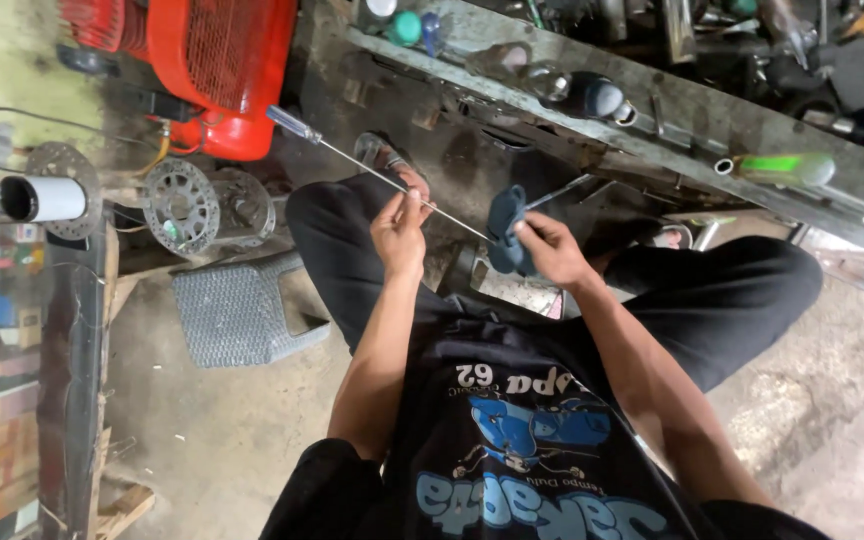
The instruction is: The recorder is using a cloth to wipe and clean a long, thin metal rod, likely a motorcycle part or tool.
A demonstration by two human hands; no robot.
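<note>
Both hands work: left hand (399, 228) pinches the long screwdriver (382, 172); right hand (550, 247) should squeeze the dark rag (505, 230) firmly along its shaft.

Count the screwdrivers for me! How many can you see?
2. One long thin screwdriver with a clear blue handle is in the left hand, its tip at the dark cloth in the right hand. One green-handled screwdriver lies on the bench. The clutter may hide more.

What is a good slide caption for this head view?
Seated in a workshop, a person holds a long screwdriver in the left hand and a dark cloth in the right hand.
</note>
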